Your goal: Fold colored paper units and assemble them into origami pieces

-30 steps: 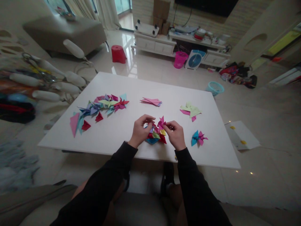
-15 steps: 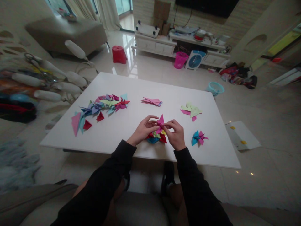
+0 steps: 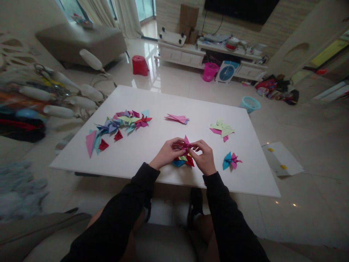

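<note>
Between my two hands is a pink folded-paper piece, held above the near part of the white table. My left hand pinches its left side with thumb and fingers. From the right, my right hand grips it the same way. Fingers cover much of the piece, and one pink point sticks up between them. Just below lies a small pile of folded papers in blue, red, yellow and green, partly hidden by my hands.
A heap of colourful paper cranes lies at the left. Flat pink folded strips are at the middle back. Green and pink folded papers sit at the right, with blue and pink folded pieces nearer. A blue basket stands beyond the table.
My fingers have closed in further around the pink paper, and less of it shows. The whole view has shifted slightly; the papers on the table lie as before.
</note>
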`<act>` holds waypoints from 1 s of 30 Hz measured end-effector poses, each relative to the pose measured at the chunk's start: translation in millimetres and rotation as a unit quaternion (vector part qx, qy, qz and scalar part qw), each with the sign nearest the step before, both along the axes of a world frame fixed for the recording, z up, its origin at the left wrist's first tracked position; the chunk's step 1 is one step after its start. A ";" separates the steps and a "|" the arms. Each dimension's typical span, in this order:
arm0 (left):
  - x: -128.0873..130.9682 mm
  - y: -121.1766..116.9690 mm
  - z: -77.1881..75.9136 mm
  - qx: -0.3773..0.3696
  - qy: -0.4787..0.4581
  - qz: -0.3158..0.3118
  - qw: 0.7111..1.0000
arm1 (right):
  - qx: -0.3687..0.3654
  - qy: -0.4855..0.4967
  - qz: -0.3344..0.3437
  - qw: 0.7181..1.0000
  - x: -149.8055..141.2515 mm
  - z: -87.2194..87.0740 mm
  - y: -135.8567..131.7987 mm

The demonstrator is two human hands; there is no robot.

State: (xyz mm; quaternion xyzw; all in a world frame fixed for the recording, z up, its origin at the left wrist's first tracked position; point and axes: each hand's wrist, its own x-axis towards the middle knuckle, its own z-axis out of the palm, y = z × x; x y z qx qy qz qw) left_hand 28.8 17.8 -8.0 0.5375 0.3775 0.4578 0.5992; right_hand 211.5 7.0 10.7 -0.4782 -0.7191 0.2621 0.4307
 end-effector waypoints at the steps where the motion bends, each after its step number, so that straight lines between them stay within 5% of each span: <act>1: -0.2 0.4 -1.5 -0.002 0.001 0.000 1.000 | -0.002 0.001 0.002 1.000 0.1 -1.0 0.6; 30: -4.4 3.3 -2.2 -0.010 0.054 -0.007 0.998 | 0.017 0.003 0.025 1.000 -2.1 -3.5 1.9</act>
